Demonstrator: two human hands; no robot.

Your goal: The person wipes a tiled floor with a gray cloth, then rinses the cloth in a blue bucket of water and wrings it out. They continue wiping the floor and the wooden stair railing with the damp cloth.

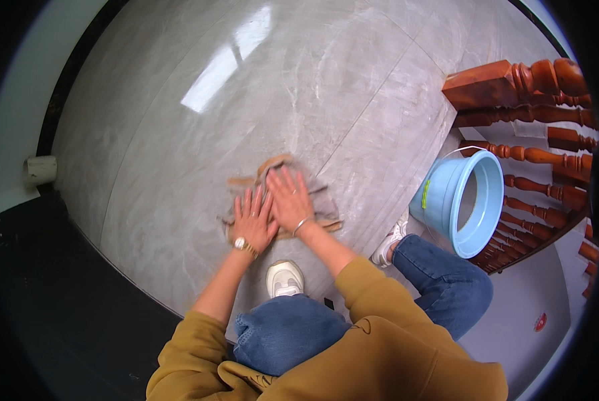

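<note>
My left hand (252, 220) lies flat on a crumpled grey and tan cloth (324, 203), fingers spread, with a gold watch at its wrist. Higher up and overlapping the cloth's middle, my right hand (290, 198) also presses palm down; a silver bangle circles that wrist. The thumb side of my left hand meets or nearly meets my right hand. Beneath them the cloth is spread on a grey marbled tile floor (179, 165), partly hidden by both hands and slightly blurred. Neither hand has its fingers curled around the cloth.
At the right, a light blue plastic bucket (437, 195) with a wire handle stands beside a reddish wooden balustrade (535, 150). My white shoe (284, 278) is just below the cloth. A short white pipe (41, 169) projects at the left wall, above a black surface (69, 290).
</note>
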